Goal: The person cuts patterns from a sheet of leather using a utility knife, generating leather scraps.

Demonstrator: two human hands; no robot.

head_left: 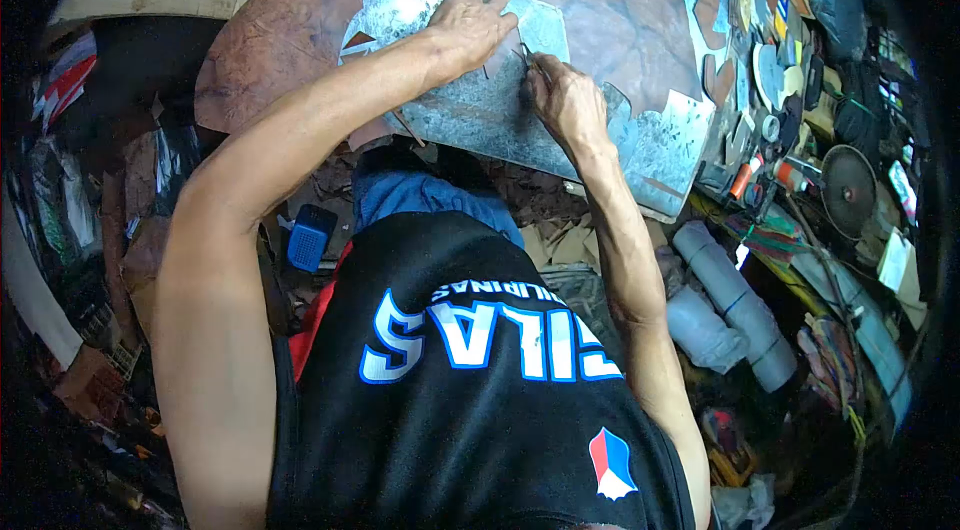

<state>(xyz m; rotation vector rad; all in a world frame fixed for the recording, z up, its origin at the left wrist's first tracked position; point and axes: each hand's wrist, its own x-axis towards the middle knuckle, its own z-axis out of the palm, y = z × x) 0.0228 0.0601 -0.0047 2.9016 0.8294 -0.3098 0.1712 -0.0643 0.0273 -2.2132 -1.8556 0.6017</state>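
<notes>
My left hand [474,22] lies flat with its fingers spread, on the edge of a brown leather piece over the grey metal-like work surface [450,115]. Just to its right, my right hand [568,102] is closed around a thin, dark-tipped tool [527,52], whose tip points up and left near the leather's edge. A large brown leather sheet [610,5] spreads beyond my right hand. Another brown leather sheet [265,50] covers the left side of the surface.
Cut scraps, an orange-capped container [741,180] and a round dark metal disc [848,192] lie at the right. Below the surface are a blue box-like object [312,238] and a grey roll [735,305]. A wooden beam [145,0] stands at upper left.
</notes>
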